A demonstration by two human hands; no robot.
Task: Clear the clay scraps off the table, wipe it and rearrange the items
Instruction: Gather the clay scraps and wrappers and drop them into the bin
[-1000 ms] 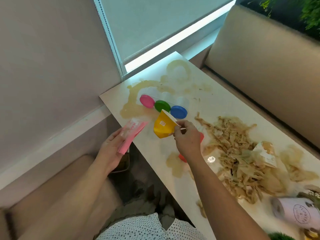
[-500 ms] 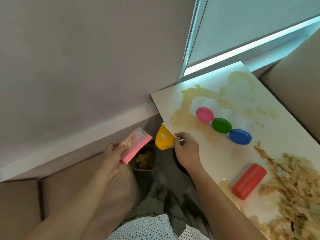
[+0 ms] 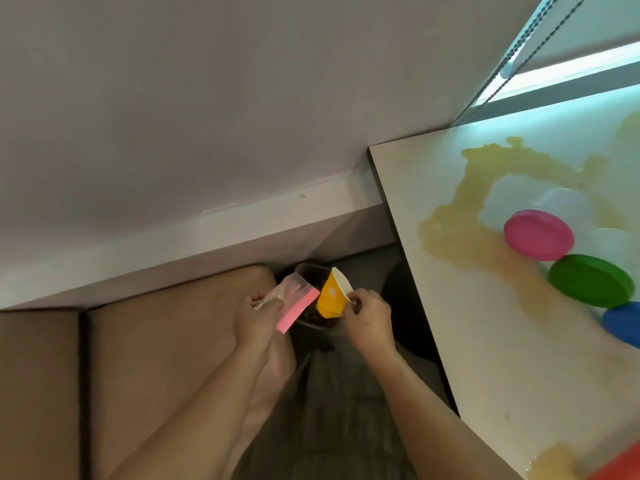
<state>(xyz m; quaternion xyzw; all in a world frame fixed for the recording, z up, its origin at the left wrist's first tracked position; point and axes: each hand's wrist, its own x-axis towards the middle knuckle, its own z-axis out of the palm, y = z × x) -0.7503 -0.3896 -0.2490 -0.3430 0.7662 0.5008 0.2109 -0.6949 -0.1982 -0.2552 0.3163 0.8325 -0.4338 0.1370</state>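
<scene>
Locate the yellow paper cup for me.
Head view, lower centre: the yellow paper cup, pinched by the right hand, hangs tilted over the dark bin, left of the table.

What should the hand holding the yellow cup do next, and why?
Probably turn the yellow cup mouth-down over the dark bin. The right hand pinches its rim right above the bin, yet its mouth faces up and sideways, so nothing can drop out. What is inside is hidden.

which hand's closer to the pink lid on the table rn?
Right. The right hand, pinching the yellow cup, is off the table edge left of the pink lid; the left hand, holding the pink packet, sits farther left.
</scene>
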